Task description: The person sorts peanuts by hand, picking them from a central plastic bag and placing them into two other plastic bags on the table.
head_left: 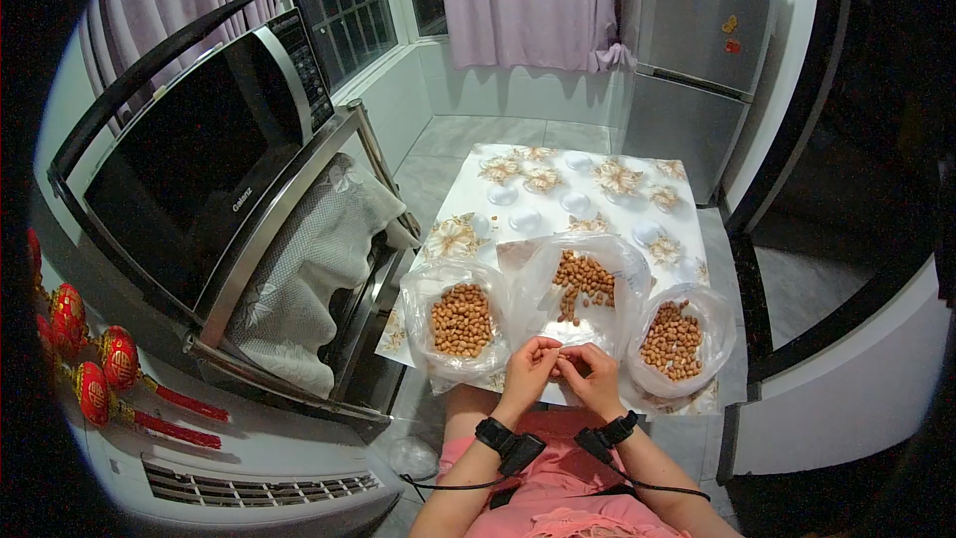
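Observation:
My left hand (534, 367) and my right hand (592, 377) meet at the table's near edge, fingertips pinched together. Whatever sits between them is too small to make out. Just beyond them lies an open clear plastic bag (533, 291) with loose small brown nuts (586, 277) in its far part. To the left stands another plastic bag (420, 314), holding a heap of brown nuts (461, 320). On the right, a third plastic bag (719, 324) has a similar heap of nuts (671, 341). Both wrists wear black straps with a cable.
The small table has a white flowered cover (558, 189). At the left stands a metal rack with a microwave (199, 159) and a lace cloth (309, 269). Red lantern ornaments (95, 394) hang at far left above a white vented unit (259, 488). A grey fridge (697, 70) stands behind.

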Motion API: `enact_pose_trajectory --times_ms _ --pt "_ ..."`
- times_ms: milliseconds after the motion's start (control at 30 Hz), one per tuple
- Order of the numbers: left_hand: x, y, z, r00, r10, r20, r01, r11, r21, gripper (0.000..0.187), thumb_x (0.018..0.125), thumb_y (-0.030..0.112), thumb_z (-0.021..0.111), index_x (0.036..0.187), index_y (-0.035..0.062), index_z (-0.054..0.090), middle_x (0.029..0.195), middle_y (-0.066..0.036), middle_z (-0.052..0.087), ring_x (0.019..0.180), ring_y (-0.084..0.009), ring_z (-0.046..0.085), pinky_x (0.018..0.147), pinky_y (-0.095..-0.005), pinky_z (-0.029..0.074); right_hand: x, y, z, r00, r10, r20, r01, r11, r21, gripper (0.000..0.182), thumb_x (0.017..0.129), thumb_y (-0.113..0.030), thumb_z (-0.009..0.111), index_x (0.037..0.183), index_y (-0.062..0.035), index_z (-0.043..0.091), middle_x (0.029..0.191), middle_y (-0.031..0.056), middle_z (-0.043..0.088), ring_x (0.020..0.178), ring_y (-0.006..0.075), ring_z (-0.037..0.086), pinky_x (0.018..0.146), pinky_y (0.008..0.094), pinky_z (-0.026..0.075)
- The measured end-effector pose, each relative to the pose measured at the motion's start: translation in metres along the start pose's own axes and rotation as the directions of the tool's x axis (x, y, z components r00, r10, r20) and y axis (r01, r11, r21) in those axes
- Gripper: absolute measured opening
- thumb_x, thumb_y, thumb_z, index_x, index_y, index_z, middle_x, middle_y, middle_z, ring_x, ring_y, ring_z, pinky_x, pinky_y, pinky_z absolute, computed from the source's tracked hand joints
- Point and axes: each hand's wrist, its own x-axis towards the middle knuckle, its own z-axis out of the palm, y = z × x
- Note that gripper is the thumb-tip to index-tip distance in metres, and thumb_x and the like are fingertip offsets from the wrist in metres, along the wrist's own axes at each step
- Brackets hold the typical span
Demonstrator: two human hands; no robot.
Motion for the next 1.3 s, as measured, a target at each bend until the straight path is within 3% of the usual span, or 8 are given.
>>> enact_pose_trajectory --times_ms 400,800,867,1300 --pt "-0.0029 0.0073 0.0021 1.000 0.005 0.001 -0.005 1.000 -0.029 0.018 0.101 0.013 0.064 0.113 -0.0006 0.063 0.091 -0.003 0.069 0.079 -0.0075 0.065 0.069 -0.0218 0.054 0.0000 0.0004 -0.0005 1.000 0.011 0.010 -0.011 1.000 0.007 0.015 0.086 -0.011 0.077 0.098 -0.0040 0.074 0.082 0.0079 0.070 0.070 0.0178 0.068 0.063 0.0293 0.052" --pt "-0.0012 0.0009 -0.0002 1.000 0.008 0.008 -0.008 0.999 -0.035 0.017 0.102 0.012 0.061 0.115 -0.0002 0.063 0.090 -0.002 0.068 0.078 -0.0068 0.064 0.069 -0.0213 0.054 0.0004 -0.0025 -0.0017 0.999 0.020 0.035 -0.019 1.000 -0.021 0.015 0.086 -0.010 0.076 0.100 -0.0053 0.074 0.087 0.0099 0.071 0.077 0.0231 0.070 0.068 0.0325 0.054" --pt "-0.0011 0.0007 -0.0003 1.000 0.006 0.008 -0.006 0.999 -0.034 0.017 0.102 0.011 0.060 0.115 -0.0004 0.063 0.090 -0.002 0.068 0.078 -0.0068 0.064 0.069 -0.0212 0.054 0.0005 -0.0010 0.0001 1.000 -0.017 -0.003 0.017 1.000 -0.009 0.015 0.084 -0.011 0.077 0.097 -0.0047 0.074 0.082 0.0082 0.070 0.069 0.0192 0.067 0.062 0.0303 0.051" --pt "-0.0006 0.0001 0.0003 1.000 0.001 0.000 -0.001 0.999 -0.041 0.017 0.103 0.011 0.060 0.114 -0.0010 0.063 0.090 -0.002 0.068 0.078 -0.0063 0.064 0.069 -0.0212 0.054 -0.0011 0.0023 0.0016 1.000 -0.010 -0.014 0.010 1.000 0.016 0.015 0.085 -0.010 0.077 0.098 -0.0043 0.075 0.083 0.0083 0.071 0.071 0.0175 0.069 0.063 0.0292 0.052"
